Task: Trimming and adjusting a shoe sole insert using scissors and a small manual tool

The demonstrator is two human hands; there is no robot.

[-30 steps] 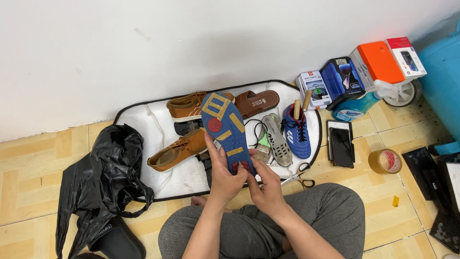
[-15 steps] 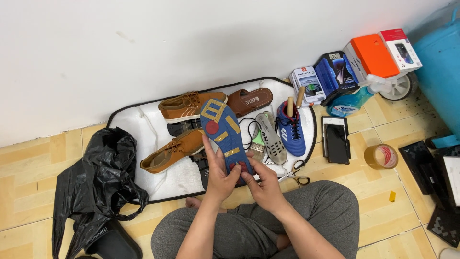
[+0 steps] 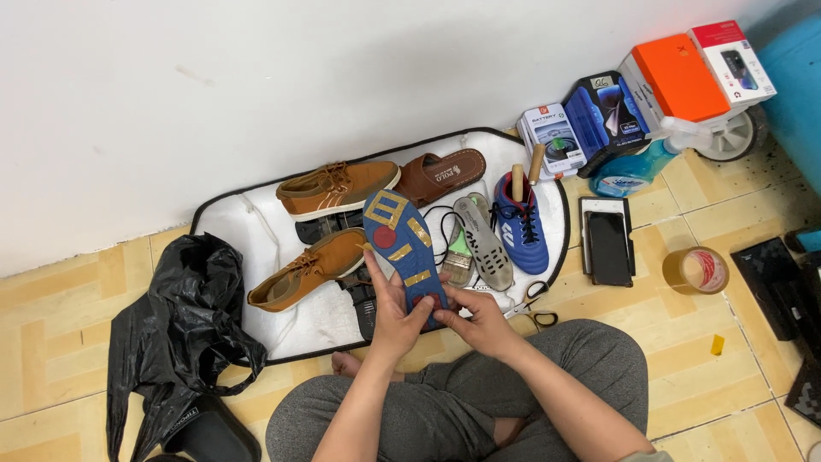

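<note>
Against the wall, orange box, white box, both hands' grip holding blue insole

Landmark: blue shoe. Just right of it, black phone, dark screen, on black tray. Up-right by wall: white-grey box, dark blue box, orange-topped box, white-red box.
</note>
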